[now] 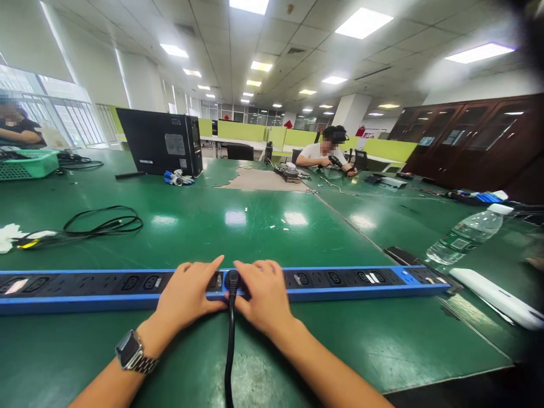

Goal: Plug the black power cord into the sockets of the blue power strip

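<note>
A long blue power strip point(352, 294) with black sockets lies across the green table in front of me. At its middle a black plug point(233, 279) sits on the strip, and its thick cord point(230, 357) runs down towards me. Just left of the plug, my left hand point(187, 294) is closed over the strip, thumb on the near side and fingers across the top. My right hand point(266, 294) grips the strip from the other side, its thumb and forefinger close beside the plug. Whether either hand touches the plug is hard to tell.
A water bottle point(470, 235) lies tilted at the right, near a white elongated device point(497, 294). Coiled black cable point(104, 222) rests at the left. Farther back are a black computer tower point(159, 144), gloves point(178, 178), a green basket point(28, 165) and a seated person point(314, 156).
</note>
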`<state>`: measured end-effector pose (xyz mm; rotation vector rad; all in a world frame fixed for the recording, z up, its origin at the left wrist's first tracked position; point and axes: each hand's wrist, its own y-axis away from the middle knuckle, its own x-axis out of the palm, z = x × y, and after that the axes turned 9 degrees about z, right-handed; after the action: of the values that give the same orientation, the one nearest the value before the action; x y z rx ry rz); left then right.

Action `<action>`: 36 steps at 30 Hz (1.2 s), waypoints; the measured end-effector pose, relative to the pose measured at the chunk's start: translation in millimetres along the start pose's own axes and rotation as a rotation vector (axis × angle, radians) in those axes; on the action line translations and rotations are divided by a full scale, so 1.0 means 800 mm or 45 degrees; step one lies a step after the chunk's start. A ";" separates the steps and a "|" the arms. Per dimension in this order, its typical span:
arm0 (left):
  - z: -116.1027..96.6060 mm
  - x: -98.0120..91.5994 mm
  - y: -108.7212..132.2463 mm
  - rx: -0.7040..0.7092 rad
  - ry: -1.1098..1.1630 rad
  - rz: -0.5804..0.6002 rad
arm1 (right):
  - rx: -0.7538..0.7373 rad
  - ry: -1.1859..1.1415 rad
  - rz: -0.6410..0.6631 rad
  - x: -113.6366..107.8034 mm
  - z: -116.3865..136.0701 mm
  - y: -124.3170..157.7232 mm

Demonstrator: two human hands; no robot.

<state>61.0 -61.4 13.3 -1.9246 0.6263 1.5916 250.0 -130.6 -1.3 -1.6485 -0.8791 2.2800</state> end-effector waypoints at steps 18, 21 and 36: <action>-0.001 -0.001 -0.002 -0.032 -0.038 0.051 | 0.417 -0.175 -0.009 -0.059 -0.098 0.050; -0.001 0.000 -0.001 -0.021 -0.046 0.034 | 0.380 -0.167 0.050 -0.061 -0.093 0.044; -0.080 0.006 -0.022 0.378 0.264 -0.172 | 0.218 0.219 0.128 -0.043 -0.103 0.076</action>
<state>119.9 -92.3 19.9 -1.8750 0.7538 1.1540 348.9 -167.2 -24.9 -1.8144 -0.5585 2.1660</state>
